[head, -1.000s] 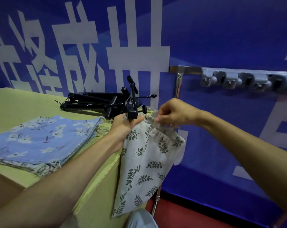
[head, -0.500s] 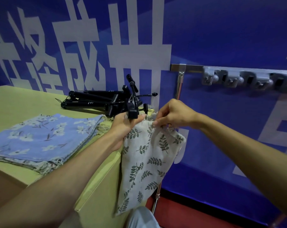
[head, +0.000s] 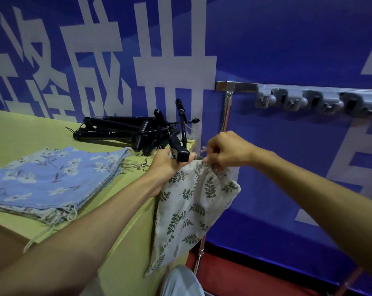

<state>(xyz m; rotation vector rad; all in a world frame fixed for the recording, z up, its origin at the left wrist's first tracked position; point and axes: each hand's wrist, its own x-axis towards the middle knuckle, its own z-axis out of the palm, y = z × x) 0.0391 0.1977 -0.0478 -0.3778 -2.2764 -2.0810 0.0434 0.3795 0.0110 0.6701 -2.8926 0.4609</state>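
head view: the leaf-print drawstring bag (head: pixel 191 210) hangs off the right corner of the bench (head: pixel 31 129). its long axis runs close to vertical. the gathered mouth points up and the closed bottom points down, tilted slightly toward the viewer's left.

left hand (head: pixel 168 165): fingers curled, clamped on the left side of the bag mouth at bench-top level. a black block (head: pixel 182 155) shows just above the thumb, touching the mouth. whether the block sits inside the bag cannot be told.

right hand (head: pixel 225 150): fingers closed together, pinching the right side of the gathered mouth. pale cord ends (head: pixel 204 149) stick out beside the knuckles.

bag contents: hidden; the cloth hangs mostly flat below the mouth.

on the bench, a stack of blue floral cloths (head: pixel 53 178) lies left of the left forearm. a pile of folded black stands (head: pixel 125 129) lies behind the stack, near the wall. a metal rail with grey hooks (head: pixel 308 99) is mounted on the blue wall to the right.
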